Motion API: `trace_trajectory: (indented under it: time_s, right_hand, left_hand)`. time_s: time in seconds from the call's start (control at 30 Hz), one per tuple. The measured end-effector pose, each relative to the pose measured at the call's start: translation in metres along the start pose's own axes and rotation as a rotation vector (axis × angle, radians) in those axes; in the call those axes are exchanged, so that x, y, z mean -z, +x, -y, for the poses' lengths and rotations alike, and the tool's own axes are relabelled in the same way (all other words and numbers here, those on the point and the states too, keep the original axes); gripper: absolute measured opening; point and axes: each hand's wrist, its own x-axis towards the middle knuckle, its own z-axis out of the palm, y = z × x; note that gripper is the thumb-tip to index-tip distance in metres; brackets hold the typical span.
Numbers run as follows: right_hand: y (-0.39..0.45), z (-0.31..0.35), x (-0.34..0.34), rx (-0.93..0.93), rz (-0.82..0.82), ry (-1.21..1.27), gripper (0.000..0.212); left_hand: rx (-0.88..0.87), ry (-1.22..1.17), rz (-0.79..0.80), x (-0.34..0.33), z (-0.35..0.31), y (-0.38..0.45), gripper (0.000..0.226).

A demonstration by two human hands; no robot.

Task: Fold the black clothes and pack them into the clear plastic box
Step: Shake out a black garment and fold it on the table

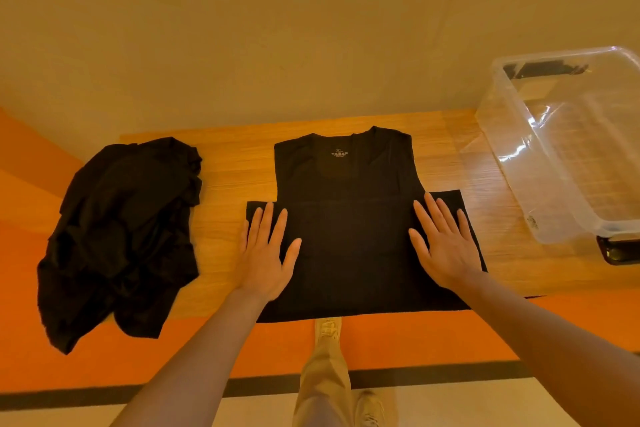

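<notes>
Black shirt [349,236] flat on table [235,163], left hand [266,253] and right hand [446,246] spread flat near its side edges.

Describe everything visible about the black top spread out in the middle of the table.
The black top is a sleeveless, scoop-necked garment of matte knit fabric with a pale size print inside the collar. It lies flat, neck away from the person, its lower part already folded up. The left hand and right hand press flat on it.
</notes>
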Motion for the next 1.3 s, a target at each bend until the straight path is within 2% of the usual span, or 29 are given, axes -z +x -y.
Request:
trace_trajectory:
  time_s: [0.1, 0.37, 0.57, 0.67, 0.83, 0.9, 1.1, 1.3]
  right_hand:
    - [0.011, -0.004, -0.002, -0.035, 0.025, -0.008, 0.07]
    - [0.064, 0.015, 0.012, 0.017, -0.068, 0.042, 0.067]
    - [0.155, 0.038, 0.022, 0.041, -0.055, 0.063, 0.07]
    - [0.18, 0.034, 0.016, 0.011, -0.021, 0.054, 0.073]
    - [0.191, 0.025, 0.013, -0.074, -0.036, 0.011, 0.08]
    - [0.194, 0.025, 0.014, -0.084, -0.031, -0.009, 0.083]
    - [0.201, 0.031, 0.017, 0.037, -0.073, -0.052, 0.077]
    - [0.212, 0.029, 0.019, 0.034, -0.018, 0.003, 0.074]
  left_hand:
    - [0.033, 0.021, 0.092, -0.005, 0.008, 0.021, 0.074]
    - [-0.034, -0.003, -0.031, 0.004, 0.004, 0.072, 0.071]
    - [-0.154, -0.024, 0.03, 0.01, -0.018, 0.161, 0.062]
    - [-0.152, 0.016, 0.099, 0.0, -0.015, 0.194, 0.072]
    - [-0.096, 0.032, 0.126, -0.005, -0.008, 0.216, 0.101]
    - [-0.101, 0.027, 0.137, -0.003, -0.008, 0.219, 0.104]
    - [-0.151, 0.033, -0.001, -0.007, -0.013, 0.22, 0.079]
    - [-0.112, 0.009, 0.107, -0.003, -0.013, 0.228, 0.073]
